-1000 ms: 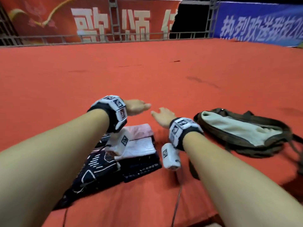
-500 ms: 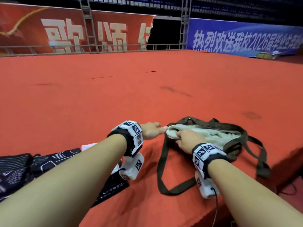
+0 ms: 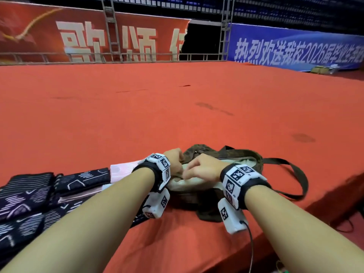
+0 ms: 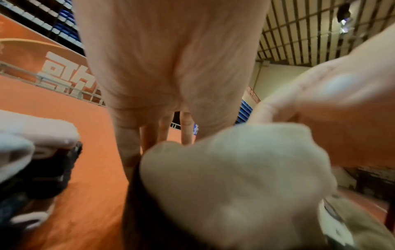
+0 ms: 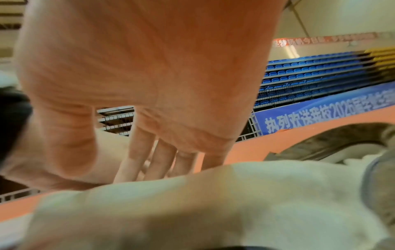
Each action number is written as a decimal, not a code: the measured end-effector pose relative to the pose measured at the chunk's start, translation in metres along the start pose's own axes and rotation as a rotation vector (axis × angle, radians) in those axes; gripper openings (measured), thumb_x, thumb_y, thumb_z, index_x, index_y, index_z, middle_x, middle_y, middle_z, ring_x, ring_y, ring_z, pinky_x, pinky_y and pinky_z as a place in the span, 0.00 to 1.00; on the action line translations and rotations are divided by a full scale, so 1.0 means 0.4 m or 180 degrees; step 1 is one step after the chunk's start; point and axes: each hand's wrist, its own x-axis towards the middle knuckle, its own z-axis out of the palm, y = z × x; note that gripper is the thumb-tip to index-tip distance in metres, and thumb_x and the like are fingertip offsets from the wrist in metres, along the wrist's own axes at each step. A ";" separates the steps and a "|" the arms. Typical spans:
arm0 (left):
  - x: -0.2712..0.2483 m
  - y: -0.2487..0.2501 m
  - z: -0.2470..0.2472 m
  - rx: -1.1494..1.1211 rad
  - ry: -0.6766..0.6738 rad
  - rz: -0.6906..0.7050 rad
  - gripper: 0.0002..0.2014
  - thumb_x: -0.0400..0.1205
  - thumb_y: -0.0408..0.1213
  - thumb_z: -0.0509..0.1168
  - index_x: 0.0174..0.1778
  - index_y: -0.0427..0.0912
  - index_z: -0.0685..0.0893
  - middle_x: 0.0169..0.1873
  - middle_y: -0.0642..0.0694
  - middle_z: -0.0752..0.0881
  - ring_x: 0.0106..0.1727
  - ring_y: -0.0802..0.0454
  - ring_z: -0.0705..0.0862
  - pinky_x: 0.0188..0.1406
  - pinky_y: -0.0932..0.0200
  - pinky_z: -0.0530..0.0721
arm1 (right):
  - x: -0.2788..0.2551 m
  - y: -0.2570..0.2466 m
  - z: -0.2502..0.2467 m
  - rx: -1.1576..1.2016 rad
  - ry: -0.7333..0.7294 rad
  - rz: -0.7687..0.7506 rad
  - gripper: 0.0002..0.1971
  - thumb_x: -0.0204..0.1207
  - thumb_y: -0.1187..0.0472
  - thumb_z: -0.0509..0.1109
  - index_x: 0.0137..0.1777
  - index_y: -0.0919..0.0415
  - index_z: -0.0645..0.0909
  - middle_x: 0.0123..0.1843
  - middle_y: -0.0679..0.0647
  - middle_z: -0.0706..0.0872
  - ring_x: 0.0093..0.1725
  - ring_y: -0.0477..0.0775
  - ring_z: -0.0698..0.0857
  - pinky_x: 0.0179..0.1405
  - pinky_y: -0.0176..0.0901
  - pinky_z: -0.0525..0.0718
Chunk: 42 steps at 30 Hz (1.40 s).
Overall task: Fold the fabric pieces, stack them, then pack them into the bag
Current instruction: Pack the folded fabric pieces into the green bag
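While both hands (image 3: 189,166) reach into bag (image 3: 244,154), fingers curled, wrists close

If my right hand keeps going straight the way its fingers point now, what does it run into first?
Probably the left hand. The right hand points left across the bag's pale lining, and the two hands look almost touching, though depth is unclear.

Indoor sports arena/gym, set up w/ a stage: big red-carpeted platform (image 3: 177,107), metal truss railing (image 3: 110,56) along the back, red banner (image 3: 82,38) and blue banner (image 3: 295,50) w/ Chinese text, tiers of blue stadium seats (image 5: 310,81) behind, slatted ceiling (image 4: 299,30) overhead.
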 end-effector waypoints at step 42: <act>-0.383 -0.844 -0.327 -0.0769 -0.0355 -0.2007 0.32 0.78 0.59 0.71 0.71 0.40 0.82 0.69 0.41 0.85 0.69 0.42 0.82 0.68 0.49 0.77 | 0.355 -0.700 0.458 -0.1130 -0.0518 -0.1044 0.33 0.89 0.38 0.52 0.79 0.64 0.73 0.77 0.63 0.80 0.74 0.64 0.79 0.70 0.51 0.75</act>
